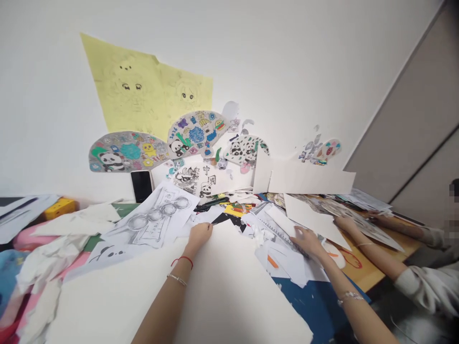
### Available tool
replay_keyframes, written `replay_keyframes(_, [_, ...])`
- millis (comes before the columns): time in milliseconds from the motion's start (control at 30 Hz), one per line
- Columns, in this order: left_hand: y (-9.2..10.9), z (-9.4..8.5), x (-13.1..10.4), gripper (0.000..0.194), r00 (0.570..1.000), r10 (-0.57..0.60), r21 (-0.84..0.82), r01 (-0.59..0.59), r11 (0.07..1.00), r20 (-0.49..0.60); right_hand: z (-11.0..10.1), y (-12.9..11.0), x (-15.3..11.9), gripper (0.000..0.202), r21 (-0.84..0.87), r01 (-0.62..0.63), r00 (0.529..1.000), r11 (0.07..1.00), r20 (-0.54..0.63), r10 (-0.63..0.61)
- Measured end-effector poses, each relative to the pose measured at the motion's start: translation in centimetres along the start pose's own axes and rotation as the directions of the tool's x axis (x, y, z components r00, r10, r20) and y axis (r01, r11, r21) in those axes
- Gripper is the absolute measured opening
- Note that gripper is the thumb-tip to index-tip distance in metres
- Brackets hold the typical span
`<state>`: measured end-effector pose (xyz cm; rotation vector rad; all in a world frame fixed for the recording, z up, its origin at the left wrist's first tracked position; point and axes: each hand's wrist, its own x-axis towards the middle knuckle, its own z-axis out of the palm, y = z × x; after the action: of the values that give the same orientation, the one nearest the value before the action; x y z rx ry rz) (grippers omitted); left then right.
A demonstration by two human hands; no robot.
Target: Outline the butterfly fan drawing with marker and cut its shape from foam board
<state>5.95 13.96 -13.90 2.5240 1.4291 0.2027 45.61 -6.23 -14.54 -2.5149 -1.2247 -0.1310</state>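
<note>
My left hand [200,236], with a red string and a beaded bracelet at the wrist, is closed at the top edge of a large white sheet [236,286]. My right hand [307,241] has its fingers curled at the near end of a spiral notebook [274,227]; the fingertips are partly hidden. Left of my left hand lies a pencil drawing of round shapes [158,215]. Loose white papers [287,265] and an orange strip [272,262] are under and beside my right hand. Another large white sheet [118,291] spreads beneath my left forearm.
At right, a co-worker's hand [346,224] rests by a white sheet [311,217]. Decorated fan-shaped drawings [197,134] and a yellow poster [150,86] cover the wall. A phone [142,185] leans there, beside a folded white board [308,177]. Crumpled paper [53,258] lies at left.
</note>
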Motion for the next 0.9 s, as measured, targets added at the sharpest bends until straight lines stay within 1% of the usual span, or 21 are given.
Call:
replay_keyframes(100, [0.1,0.1,0.0,0.028,1.0,-0.007,-0.019,0.007,1.0,-0.009,-0.9,0.3,1.3,0.06,-0.02,0.024,0.999,0.999,-0.044,-0.025])
replay_keyframes(167, [0.1,0.2,0.1,0.028,1.0,-0.015,-0.033,0.015,0.999,-0.014,-1.3,0.3,2.4,0.058,-0.067,-0.018,0.997,0.998,-0.082,0.013])
replay_keyframes(233, [0.1,0.2,0.1,0.028,1.0,-0.026,-0.044,0.025,0.999,-0.017,-1.0,-0.6,2.9,0.058,-0.112,-0.083,0.991,0.99,-0.115,0.07])
replay_keyframes(267, [0.1,0.2,0.1,0.028,0.999,-0.03,-0.047,0.029,0.998,-0.018,-0.5,-1.4,2.9,0.06,-0.132,-0.096,0.987,0.987,-0.139,0.077])
replay_keyframes(300, [0.1,0.2,0.1,0.028,0.999,-0.034,-0.049,0.033,0.998,-0.019,0.1,-2.6,2.6,0.06,-0.149,-0.082,0.984,0.985,-0.168,0.057])
replay_keyframes(367, [0.1,0.1,0.0,0.028,0.999,-0.038,-0.048,0.037,0.998,-0.018,1.4,-5.5,1.3,0.059,-0.162,0.007,0.977,0.987,-0.208,-0.041])
replay_keyframes(400, [0.1,0.1,0.0,0.028,0.999,-0.04,-0.047,0.039,0.998,-0.018,1.9,-7.2,0.3,0.057,-0.133,0.075,0.976,0.988,-0.193,-0.1])
replay_keyframes(433, [0.2,0.0,0.0,0.028,0.999,-0.042,-0.045,0.041,0.998,-0.019,2.3,-8.8,-0.8,0.055,-0.063,0.144,0.978,0.988,-0.145,-0.152])
replay_keyframes(467, [0.3,-0.1,-0.1,0.028,0.999,-0.044,-0.043,0.044,0.998,-0.02,2.5,-10.2,-2.0,0.053,0.052,0.205,0.977,0.977,-0.07,-0.202])
replay_keyframes(500, [0.4,-0.2,-0.1,0.028,0.999,-0.049,-0.04,0.048,0.998,-0.023,2.5,-11.5,-3.2,0.053,0.198,0.252,0.966,0.947,0.011,-0.259])
replay_keyframes(533, [0.6,-0.3,-0.2,0.028,0.998,-0.055,-0.038,0.054,0.998,-0.027,2.4,-12.5,-4.4,0.053,0.343,0.28,0.943,0.896,0.078,-0.325])
replay_keyframes(567, [0.9,-0.5,-0.3,0.029,0.997,-0.063,-0.035,0.061,0.997,-0.033,2.1,-13.2,-5.5,0.055,0.462,0.29,0.917,0.838,0.118,-0.382])
replay_keyframes(600, [1.2,-0.8,-0.4,0.029,0.997,-0.071,-0.033,0.069,0.997,-0.04,1.7,-13.7,-6.4,0.057,0.547,0.286,0.897,0.787,0.137,-0.421])
replay_keyframes(633, [1.6,-1.1,-0.5,0.029,0.996,-0.078,-0.033,0.077,0.997,-0.049,1.3,-13.9,-7.1,0.059,0.599,0.272,0.89,0.754,0.142,-0.434])
replay_keyframes(667, [1.9,-1.4,-0.6,0.03,0.995,-0.085,-0.034,0.083,0.996,-0.058,0.7,-14.1,-7.7,0.06,0.628,0.239,0.898,0.74,0.147,-0.415])
replay_keyframes(700, [2.2,-1.8,-0.8,0.03,0.994,-0.089,-0.037,0.087,0.996,-0.066,0.1,-14.1,-8.1,0.061,0.651,0.176,0.912,0.739,0.174,-0.371])
replay_keyframes(733, [2.6,-2.3,-0.9,0.03,0.993,-0.089,-0.042,0.087,0.995,-0.073,-0.5,-14.2,-8.4,0.062,0.674,0.089,0.92,0.733,0.227,-0.32])
replay_keyframes(767, [2.9,-2.7,-1.1,0.03,0.993,-0.087,-0.048,0.084,0.995,-0.08,-1.2,-14.3,-8.6,0.064,0.697,-0.012,0.914,0.717,0.299,-0.275])
replay_keyframes(833, [3.5,-3.8,-1.6,0.03,0.993,-0.074,-0.064,0.069,0.996,-0.093,-2.4,-14.7,-9.0,0.067,0.716,-0.177,0.864,0.676,0.441,-0.241])
replay_keyframes(867, [3.8,-4.3,-1.8,0.03,0.993,-0.062,-0.072,0.055,0.996,-0.102,-2.9,-14.9,-9.2,0.068,0.715,-0.217,0.836,0.664,0.488,-0.252])
replay_keyframes(900, [4.1,-4.8,-2.2,0.03,0.993,-0.046,-0.079,0.037,0.996,-0.111,-3.3,-15.2,-9.5,0.069,0.716,-0.23,0.814,0.659,0.512,-0.273])
